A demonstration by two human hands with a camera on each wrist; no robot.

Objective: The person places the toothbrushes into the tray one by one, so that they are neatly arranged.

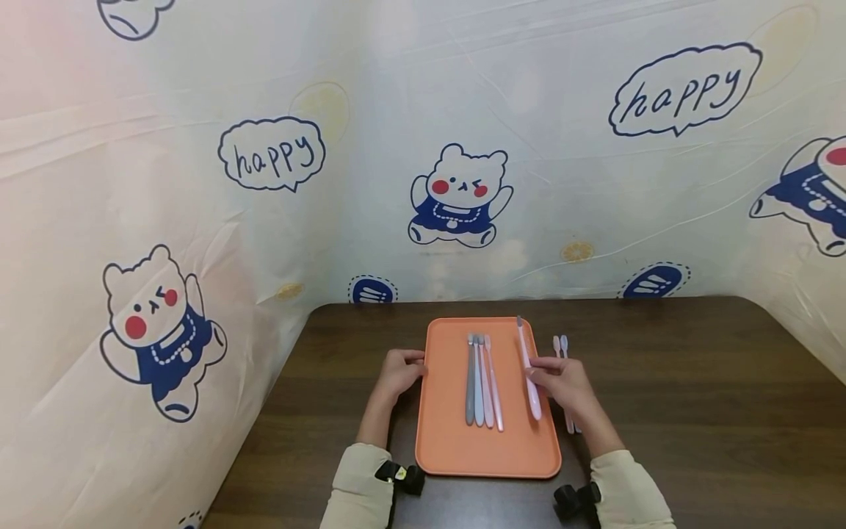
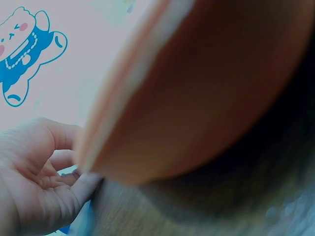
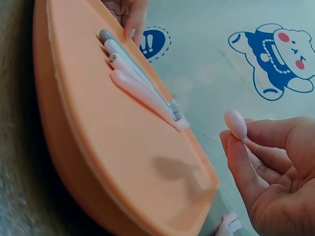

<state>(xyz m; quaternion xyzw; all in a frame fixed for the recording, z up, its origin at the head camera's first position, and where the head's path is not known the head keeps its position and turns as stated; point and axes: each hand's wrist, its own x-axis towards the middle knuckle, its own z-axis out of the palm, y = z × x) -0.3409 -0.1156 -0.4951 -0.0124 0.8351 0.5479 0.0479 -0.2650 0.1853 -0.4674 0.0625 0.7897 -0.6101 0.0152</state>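
An orange tray [image 1: 489, 454] lies on the dark wooden table. My left hand [image 1: 399, 375] holds its left rim, with thumb and fingers at the edge in the left wrist view. Above the tray's right side, my right hand [image 1: 566, 383] pinches a pink toothbrush [image 1: 534, 402] between thumb and fingertips; its handle end [image 3: 235, 124] faces the right wrist camera. Side by side near the tray's middle lie a grey toothbrush [image 1: 470, 389], a blue toothbrush [image 1: 479, 393] and two pink toothbrushes [image 1: 487, 393].
Just right of the tray, two more toothbrushes [image 1: 565, 345] lie on the table [image 1: 694, 397], partly covered by my right hand. A pale printed sheet [image 1: 370, 206] with cartoon bears hangs behind and beside the table.
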